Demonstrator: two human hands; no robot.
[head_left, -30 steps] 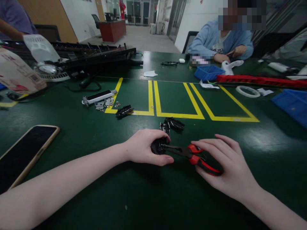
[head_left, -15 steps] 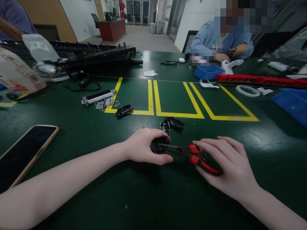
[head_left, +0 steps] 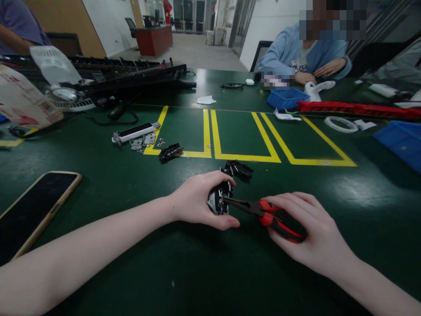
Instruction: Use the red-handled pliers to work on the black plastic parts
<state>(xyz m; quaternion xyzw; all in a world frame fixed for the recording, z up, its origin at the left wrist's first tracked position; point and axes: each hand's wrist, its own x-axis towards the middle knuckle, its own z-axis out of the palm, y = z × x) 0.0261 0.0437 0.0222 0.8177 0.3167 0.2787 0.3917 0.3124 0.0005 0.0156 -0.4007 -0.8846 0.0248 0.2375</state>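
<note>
Two hands: left hand [head_left: 197,199] fingers clasp black part [head_left: 219,199], right hand [head_left: 309,232] fingers grip pliers [head_left: 263,210].

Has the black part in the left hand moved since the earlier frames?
Yes. The black part is tipped up, its top nearer the loose black clips behind it.

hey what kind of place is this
Probably a small-parts assembly workshop: a green work table marked with yellow tape lines, blue parts bins, and red-handled pliers working on a black part.
</note>
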